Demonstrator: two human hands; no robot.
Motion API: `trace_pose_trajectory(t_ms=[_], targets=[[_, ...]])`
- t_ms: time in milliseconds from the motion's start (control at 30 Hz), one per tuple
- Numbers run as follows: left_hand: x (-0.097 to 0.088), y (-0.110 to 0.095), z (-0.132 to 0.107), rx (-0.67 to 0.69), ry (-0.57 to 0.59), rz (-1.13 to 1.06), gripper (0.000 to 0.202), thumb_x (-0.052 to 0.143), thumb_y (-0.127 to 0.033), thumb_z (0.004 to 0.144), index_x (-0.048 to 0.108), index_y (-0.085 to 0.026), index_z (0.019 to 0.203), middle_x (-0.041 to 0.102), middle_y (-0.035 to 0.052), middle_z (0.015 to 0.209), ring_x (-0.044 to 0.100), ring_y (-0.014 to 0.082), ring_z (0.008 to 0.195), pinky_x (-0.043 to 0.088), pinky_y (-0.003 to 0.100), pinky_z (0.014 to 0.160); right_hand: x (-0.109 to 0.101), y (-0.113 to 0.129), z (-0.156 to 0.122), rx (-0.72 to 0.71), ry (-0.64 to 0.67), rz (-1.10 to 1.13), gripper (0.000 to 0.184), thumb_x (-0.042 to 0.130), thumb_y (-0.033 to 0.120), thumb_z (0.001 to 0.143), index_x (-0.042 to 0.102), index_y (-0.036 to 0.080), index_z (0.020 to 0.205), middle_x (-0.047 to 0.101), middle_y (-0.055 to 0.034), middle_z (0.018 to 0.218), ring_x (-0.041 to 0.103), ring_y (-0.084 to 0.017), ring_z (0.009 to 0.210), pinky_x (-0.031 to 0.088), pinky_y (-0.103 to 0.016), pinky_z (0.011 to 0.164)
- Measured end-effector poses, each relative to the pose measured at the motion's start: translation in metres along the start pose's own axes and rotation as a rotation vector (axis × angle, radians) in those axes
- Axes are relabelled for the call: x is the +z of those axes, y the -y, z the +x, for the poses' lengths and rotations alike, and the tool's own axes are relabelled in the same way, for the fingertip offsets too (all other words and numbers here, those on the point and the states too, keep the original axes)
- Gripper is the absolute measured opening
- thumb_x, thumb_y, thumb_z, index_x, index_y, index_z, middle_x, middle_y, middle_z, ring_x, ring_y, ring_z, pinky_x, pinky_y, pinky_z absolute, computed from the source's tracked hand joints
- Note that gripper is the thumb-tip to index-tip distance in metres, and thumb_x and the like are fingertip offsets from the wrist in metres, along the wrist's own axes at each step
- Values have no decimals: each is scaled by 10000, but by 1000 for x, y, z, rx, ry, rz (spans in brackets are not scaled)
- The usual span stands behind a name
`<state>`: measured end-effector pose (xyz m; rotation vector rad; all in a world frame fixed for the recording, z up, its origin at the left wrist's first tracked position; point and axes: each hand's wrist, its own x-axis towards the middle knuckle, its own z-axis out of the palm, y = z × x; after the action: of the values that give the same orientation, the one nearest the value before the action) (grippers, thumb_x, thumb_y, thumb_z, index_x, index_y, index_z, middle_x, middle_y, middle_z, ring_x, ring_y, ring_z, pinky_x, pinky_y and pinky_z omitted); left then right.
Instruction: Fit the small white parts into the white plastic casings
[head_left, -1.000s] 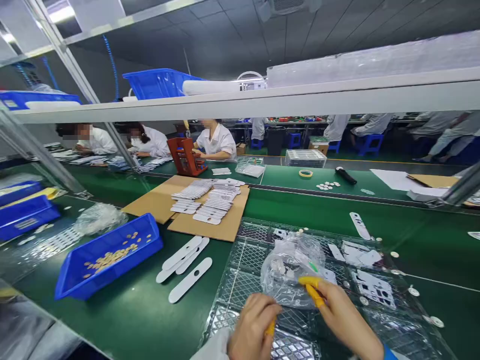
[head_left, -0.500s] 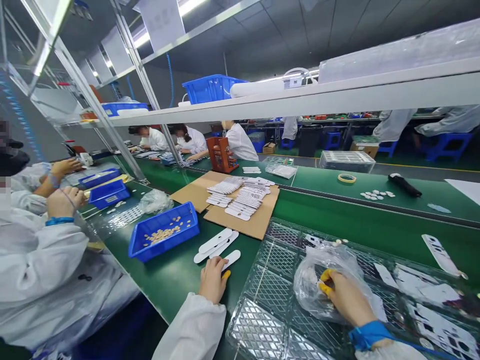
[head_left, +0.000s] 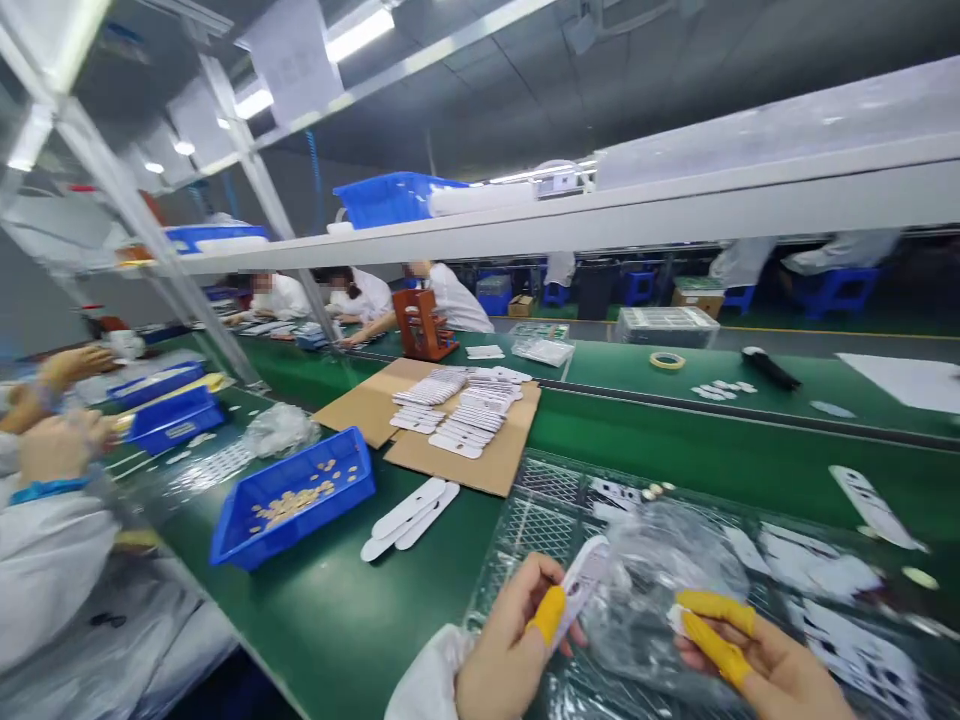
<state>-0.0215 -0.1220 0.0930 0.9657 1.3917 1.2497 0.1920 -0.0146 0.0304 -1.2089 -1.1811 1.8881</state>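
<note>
My left hand (head_left: 514, 640), with a yellow finger cot on the thumb, is closed on a long white strip with rounded ends (head_left: 586, 578). The strip is tilted upward over the tray, its face turned towards me. To its right, my right hand (head_left: 750, 645) wears yellow cots on thumb and forefinger and pinches a small white piece (head_left: 676, 620). Between and behind my hands lies a clear plastic bag (head_left: 664, 545) on the dark gridded tray (head_left: 551, 482). More rounded white strips (head_left: 412, 515) lie overlapped on the green table to the left.
A blue bin (head_left: 232, 535) of small tan discs stands left. Rows of printed white strips (head_left: 476, 410) rest on cardboard (head_left: 420, 462). Cut white sheets (head_left: 862, 650) lie at the tray's right. A shelf (head_left: 525, 222) crosses above. A co-worker's hand (head_left: 56, 450) is at far left.
My left hand has picked up one white strip from the table and brought it right, over the tray. My right hand has come out of the bag with a small white piece.
</note>
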Motion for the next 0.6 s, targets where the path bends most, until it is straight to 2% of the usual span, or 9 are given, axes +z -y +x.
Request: trace_pose_trajectory(t_ms=[67,133,267,367,500,600], targets=[[31,8,5,-101,54,-129,175,433,-379,839,408,-214,892,593,-14,654,516,103,508,400,218,519,5,5,-18,-7,-83,116,366,776,396,535,663,227,840,687,-58,874,629,-301,848,528,-363,752],[56,21,14,-146,115,-193,230,448,-424,827,390,-220,915,597,-10,712,503,88,470,387,213,482,8,9,-29,-47,-150,179,362,787,392,543,668,212,834,682,-52,877,627,-286,848,528,-353,748],[93,41,32,-86,286,-242,264,477,-428,821,392,-206,937,588,20,858,523,75,536,418,216,525,1,7,-39,-198,-279,169,329,773,349,580,679,196,856,682,-63,865,628,-259,785,534,-349,694],[111,45,44,-55,359,-247,261,464,-413,838,382,-206,975,575,26,888,532,74,572,423,205,526,-11,-1,-42,-302,-351,122,302,749,310,596,687,195,869,677,-68,860,624,-260,789,528,-359,713],[124,48,59,-48,444,-145,277,430,-433,855,384,-206,1008,574,-2,799,466,44,462,367,171,437,-30,-18,-40,-500,-337,-2,302,671,210,643,681,212,946,618,-71,1011,557,-272,988,499,-335,803],[130,56,67,-64,518,-90,303,413,-465,855,390,-200,1000,545,-42,646,410,41,392,295,157,377,-40,-28,-38,-513,-401,-177,312,615,214,703,647,211,1014,612,-74,1022,574,-253,947,499,-337,805]])
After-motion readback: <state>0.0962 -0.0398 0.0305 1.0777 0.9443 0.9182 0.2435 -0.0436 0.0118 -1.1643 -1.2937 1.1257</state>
